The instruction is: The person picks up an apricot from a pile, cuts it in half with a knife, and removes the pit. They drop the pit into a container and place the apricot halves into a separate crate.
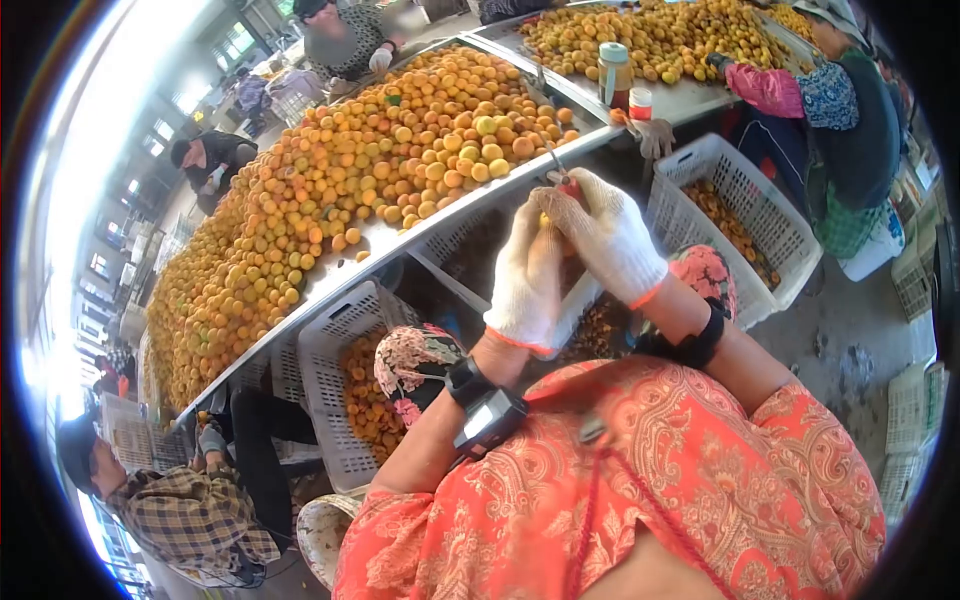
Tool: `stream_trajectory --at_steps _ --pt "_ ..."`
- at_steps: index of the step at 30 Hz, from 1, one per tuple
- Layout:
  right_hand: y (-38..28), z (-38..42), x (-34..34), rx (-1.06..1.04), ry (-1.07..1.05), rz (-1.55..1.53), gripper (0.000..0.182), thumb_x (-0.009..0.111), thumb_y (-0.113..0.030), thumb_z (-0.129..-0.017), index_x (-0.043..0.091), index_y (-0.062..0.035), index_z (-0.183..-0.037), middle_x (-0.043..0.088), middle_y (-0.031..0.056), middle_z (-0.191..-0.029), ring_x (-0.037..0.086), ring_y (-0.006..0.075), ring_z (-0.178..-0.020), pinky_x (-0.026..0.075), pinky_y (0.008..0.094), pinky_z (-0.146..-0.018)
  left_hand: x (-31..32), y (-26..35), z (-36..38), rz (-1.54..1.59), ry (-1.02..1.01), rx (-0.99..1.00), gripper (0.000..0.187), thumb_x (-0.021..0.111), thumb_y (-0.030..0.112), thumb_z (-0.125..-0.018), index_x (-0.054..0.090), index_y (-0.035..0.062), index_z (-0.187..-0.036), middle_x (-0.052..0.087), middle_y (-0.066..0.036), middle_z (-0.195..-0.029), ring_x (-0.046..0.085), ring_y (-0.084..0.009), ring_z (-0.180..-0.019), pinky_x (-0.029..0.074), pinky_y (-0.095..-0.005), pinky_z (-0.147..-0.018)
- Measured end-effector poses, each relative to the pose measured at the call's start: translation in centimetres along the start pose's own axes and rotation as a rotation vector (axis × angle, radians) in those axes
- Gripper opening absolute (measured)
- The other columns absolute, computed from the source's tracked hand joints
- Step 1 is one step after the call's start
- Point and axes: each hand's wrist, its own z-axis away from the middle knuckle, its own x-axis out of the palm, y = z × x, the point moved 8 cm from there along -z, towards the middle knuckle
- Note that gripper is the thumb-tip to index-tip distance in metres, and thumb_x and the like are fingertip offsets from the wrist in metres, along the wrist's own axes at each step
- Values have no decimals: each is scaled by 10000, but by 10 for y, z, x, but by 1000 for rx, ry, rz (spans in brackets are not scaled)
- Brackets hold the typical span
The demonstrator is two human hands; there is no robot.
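My left hand, in a white knit glove with an orange cuff, is closed around a small yellow-orange fruit that shows only in part. Against it, my right hand wears a matching glove and is closed on a small tool with a red part and a thin metal tip. Both hands meet over the near edge of a metal table. A large heap of orange fruit covers much of that table, beyond and left of my hands.
White crates of fruit pieces stand at the right, below my hands and at the left. A bottle, a red-and-white jar and a loose glove lie near the table edge. Co-workers sit left, right and across.
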Motion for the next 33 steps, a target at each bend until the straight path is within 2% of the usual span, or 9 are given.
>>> stream_trajectory --at_steps 1,6,12,22,25,28,30,32,33 --pt "1 -1 3 -9 11 -56 312 618 -321 -938 634 -9 -950 652 169 -775 658 243 -701 498 363 -645 -5 4 1 48 79 33 352 491 269 -1018 533 94 -1321 636 21 -928 523 -57 -639 389 -185 -507" --pt "7 -14 20 6 4 -221 282 601 -268 -939 636 11 -914 626 69 -731 554 78 -713 476 310 -631 -17 -7 -4 183 200 -146 314 461 395 -1035 602 148 -1168 579 48 -809 465 -40 -522 320 -199 -408" --pt "-1 -14 37 0 -40 -185 260 624 -240 -938 607 14 -884 519 5 -673 447 57 -674 420 290 -582 -52 -22 -10 44 261 -33 296 478 406 -1032 591 168 -1167 590 29 -848 499 -50 -548 351 -185 -415" --pt "7 -29 69 55 -70 -56 252 625 -263 -932 631 -12 -907 621 111 -700 567 173 -620 461 326 -602 -64 -18 -23 351 208 -92 330 512 479 -999 620 178 -1081 608 53 -849 556 -74 -587 387 -222 -416" --pt "15 -38 81 -51 -33 81 206 635 -228 -891 649 -23 -888 659 188 -774 670 337 -739 501 406 -648 -73 -31 -24 348 272 -320 398 457 590 -960 600 221 -925 570 63 -659 510 -116 -464 345 -237 -376" --pt "17 -44 94 -142 -42 225 210 667 -249 -838 644 -47 -891 666 197 -821 659 394 -797 513 453 -691 -73 -31 -36 503 305 -482 429 453 624 -940 619 229 -969 617 79 -747 566 -125 -554 372 -245 -394" --pt "33 -50 108 -68 -82 370 209 669 -251 -824 638 -54 -886 665 186 -815 657 389 -788 514 453 -688 -100 -73 -64 590 272 -428 444 460 603 -944 625 220 -1099 670 38 -995 646 -168 -897 536 -329 -703" --pt "49 -57 120 -70 -97 417 190 669 -246 -817 633 -66 -864 665 175 -807 657 380 -777 518 448 -685 -115 -91 -77 688 271 -408 382 457 471 -996 620 159 -1147 657 -12 -1111 611 -200 -1061 489 -335 -953" --pt "54 -60 127 -87 -107 483 178 675 -241 -807 632 -74 -851 665 163 -797 659 369 -771 525 442 -688 -119 -94 -80 707 290 -423 353 462 439 -997 619 155 -1135 660 -16 -1105 619 -195 -1045 498 -329 -930"
